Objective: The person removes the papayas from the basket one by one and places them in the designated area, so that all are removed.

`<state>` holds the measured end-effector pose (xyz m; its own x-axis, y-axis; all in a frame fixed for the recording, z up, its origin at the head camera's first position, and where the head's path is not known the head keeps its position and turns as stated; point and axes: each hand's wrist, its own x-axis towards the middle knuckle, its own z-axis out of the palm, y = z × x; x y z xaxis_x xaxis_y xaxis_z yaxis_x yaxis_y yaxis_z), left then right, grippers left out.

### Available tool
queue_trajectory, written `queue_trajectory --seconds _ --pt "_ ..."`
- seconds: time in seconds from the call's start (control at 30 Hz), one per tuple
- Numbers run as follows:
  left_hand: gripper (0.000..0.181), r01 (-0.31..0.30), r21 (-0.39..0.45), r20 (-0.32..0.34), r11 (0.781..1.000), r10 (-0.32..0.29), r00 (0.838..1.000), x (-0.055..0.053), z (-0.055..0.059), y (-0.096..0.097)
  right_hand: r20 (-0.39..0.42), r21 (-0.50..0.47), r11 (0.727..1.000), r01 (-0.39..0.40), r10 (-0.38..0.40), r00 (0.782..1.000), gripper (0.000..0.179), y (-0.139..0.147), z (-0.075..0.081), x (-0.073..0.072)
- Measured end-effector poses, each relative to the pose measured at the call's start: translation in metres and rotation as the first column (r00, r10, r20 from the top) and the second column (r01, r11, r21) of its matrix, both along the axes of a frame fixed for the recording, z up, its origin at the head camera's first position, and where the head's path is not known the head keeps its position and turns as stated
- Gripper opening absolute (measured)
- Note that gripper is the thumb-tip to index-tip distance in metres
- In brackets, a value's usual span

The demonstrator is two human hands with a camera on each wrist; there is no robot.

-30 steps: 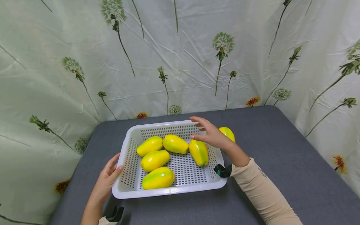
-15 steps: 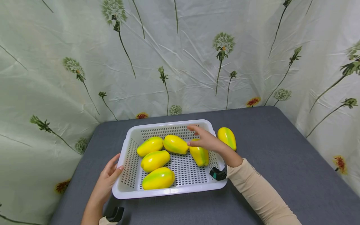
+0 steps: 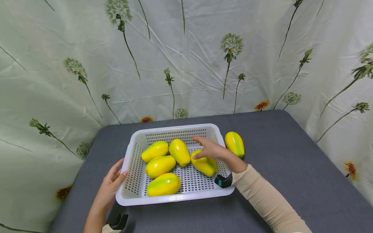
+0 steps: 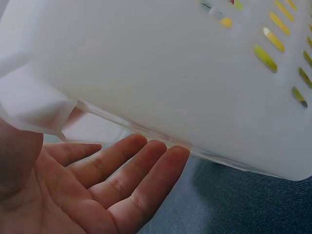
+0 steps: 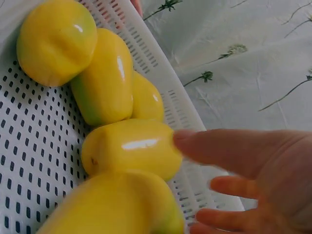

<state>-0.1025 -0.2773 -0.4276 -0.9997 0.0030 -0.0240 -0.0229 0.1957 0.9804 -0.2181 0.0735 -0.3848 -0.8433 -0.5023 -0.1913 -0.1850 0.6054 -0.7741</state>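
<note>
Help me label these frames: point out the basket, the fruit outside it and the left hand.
White basket [image 3: 201,194], head view, on its near rim.
Outside fruit [image 3: 234,144], head view, middle of its skin.
Left hand [image 3: 111,186], head view, near the thumb's base.

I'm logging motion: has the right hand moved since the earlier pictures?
Yes: judged against the basket, the right hand moved left and down in the head view.

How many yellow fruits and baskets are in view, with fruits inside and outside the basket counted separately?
White basket: 1
Yellow fruits inside it: 5
Yellow fruit outside it: 1
Total: 7
</note>
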Motion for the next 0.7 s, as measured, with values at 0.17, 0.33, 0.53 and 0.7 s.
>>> queue_trajectory --seconds 0.17,0.33,0.53,0.7 --pt "0.058 0.002 0.001 0.0 1.0 -0.002 1.0 0.0002 0.0008 0.0005 0.072 0.053 0.998 -0.041 0.037 0.997 0.066 -0.0011 -0.0025 0.0015" --pt "0.058 -0.005 -0.012 -0.003 1.0 0.005 1.0 0.0003 0.0002 -0.0002 0.117 0.099 0.995 -0.029 0.017 0.993 0.065 -0.0001 -0.0038 0.0016" --pt "0.059 -0.014 -0.019 -0.009 1.0 0.014 1.0 -0.0006 -0.0007 -0.0009 0.124 0.148 0.988 -0.039 0.02 0.992 0.064 0.0008 -0.004 0.0017" --pt "0.059 -0.017 -0.021 -0.004 1.0 0.017 1.0 -0.0009 -0.0011 -0.0009 0.118 0.117 0.993 -0.029 0.015 0.993 0.061 0.0016 -0.0007 0.0035"
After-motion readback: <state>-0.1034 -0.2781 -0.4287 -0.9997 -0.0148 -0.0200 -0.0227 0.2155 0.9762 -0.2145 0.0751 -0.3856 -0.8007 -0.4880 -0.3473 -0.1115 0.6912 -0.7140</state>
